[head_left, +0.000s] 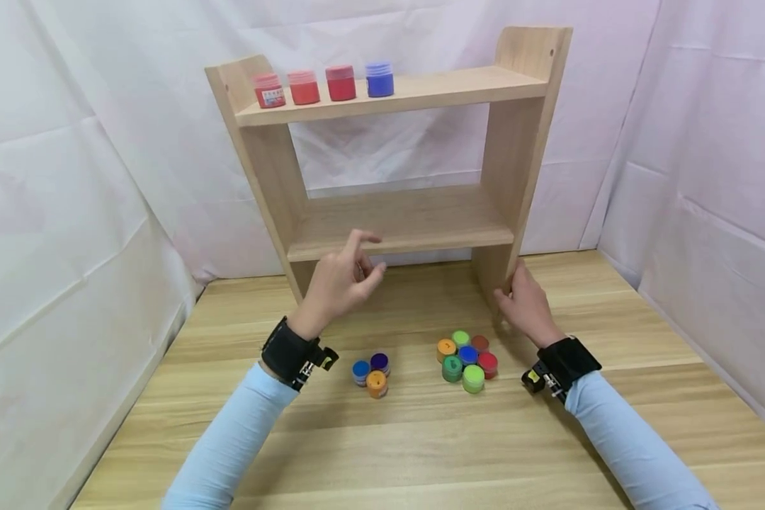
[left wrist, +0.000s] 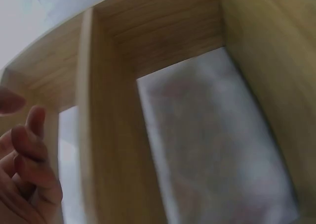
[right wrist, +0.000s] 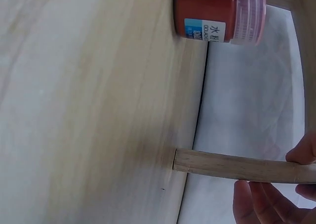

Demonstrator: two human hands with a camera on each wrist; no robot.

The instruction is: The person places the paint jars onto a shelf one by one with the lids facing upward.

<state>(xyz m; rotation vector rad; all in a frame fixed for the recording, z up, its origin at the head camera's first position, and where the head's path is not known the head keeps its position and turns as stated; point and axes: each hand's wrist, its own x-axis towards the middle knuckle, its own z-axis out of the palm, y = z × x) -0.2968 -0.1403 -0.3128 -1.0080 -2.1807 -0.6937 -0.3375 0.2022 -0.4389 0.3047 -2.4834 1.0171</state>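
Note:
A pale wooden two-tier shelf (head_left: 401, 216) stands on the table. My right hand (head_left: 528, 304) grips the lower part of its right side panel (right wrist: 232, 165), with the thumb on one face and the fingers on the other. In front of the shelf's lower board hovers my left hand (head_left: 344, 276), holding nothing; its index finger reaches out and the others bend loosely. The left wrist view shows its fingers (left wrist: 37, 155) beside the wooden frame. On the left of the top board sit three red paint jars (head_left: 304, 88) and a blue paint jar (head_left: 380, 80).
On the table (head_left: 408, 446), a blue jar (head_left: 360, 372), a purple jar (head_left: 380, 363) and an orange jar (head_left: 377, 384) stand close together. Nearer my right hand is a cluster of several jars, among them a light green jar (head_left: 474, 380). White cloth (head_left: 89, 191) hangs around the table.

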